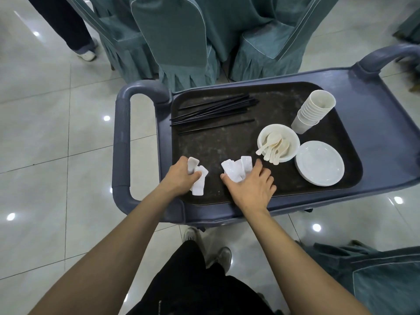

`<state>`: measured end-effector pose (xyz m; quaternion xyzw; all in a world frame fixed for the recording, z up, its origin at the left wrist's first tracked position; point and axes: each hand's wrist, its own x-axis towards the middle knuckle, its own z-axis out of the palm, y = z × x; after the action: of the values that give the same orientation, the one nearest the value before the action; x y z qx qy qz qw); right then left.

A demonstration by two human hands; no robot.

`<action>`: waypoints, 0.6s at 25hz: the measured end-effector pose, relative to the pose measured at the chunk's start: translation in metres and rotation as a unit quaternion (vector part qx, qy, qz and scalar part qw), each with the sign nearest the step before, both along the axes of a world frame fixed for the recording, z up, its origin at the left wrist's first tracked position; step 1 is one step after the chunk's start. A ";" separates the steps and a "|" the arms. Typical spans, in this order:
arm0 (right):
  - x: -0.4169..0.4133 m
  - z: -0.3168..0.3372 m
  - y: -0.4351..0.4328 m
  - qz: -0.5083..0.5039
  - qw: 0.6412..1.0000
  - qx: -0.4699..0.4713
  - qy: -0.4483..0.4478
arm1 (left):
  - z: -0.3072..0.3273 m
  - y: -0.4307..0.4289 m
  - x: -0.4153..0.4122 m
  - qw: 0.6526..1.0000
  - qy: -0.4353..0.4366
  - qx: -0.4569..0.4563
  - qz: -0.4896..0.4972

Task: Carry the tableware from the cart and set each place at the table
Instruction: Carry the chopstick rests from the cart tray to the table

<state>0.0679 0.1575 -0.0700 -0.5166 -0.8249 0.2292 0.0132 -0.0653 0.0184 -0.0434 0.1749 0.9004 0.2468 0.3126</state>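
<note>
A grey-blue cart (141, 176) carries a dark tray (227, 142) of tableware. My left hand (181, 176) grips a few small white ceramic rests (198, 178) at the tray's near left. Beside it, my right hand (252, 185) curls round several more white rests (236, 169). Black chopsticks (213, 112) lie loose at the back of the tray. Right of my hands stands a white bowl (293, 135) with several white spoons (273, 146) in it, then a stack of white plates (319, 163) and a tilted stack of white cups (314, 112).
Chairs in teal covers (179, 42) stand close behind the cart, and another teal chair (377, 273) is at my lower right. Another person's legs (75, 30) stand at the upper left on the glossy tiled floor (45, 133). The cart handle (123, 146) is to my left.
</note>
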 end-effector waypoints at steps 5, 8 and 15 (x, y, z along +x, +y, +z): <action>-0.015 0.001 0.005 0.028 0.997 0.024 -0.068 | -0.004 0.003 0.004 1.000 0.025 0.011 0.012; -0.020 0.003 0.010 0.036 0.996 0.014 -0.079 | -0.006 0.004 0.005 0.999 0.023 -0.001 0.029; -0.030 0.008 0.014 0.042 0.994 -0.025 -0.100 | -0.012 0.014 0.018 0.993 0.075 -0.089 -0.022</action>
<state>0.0380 0.1711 -0.0618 -0.5024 -0.8367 0.1975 -0.0921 -0.0477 0.0321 -0.0551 0.1838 0.9358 0.1451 0.2637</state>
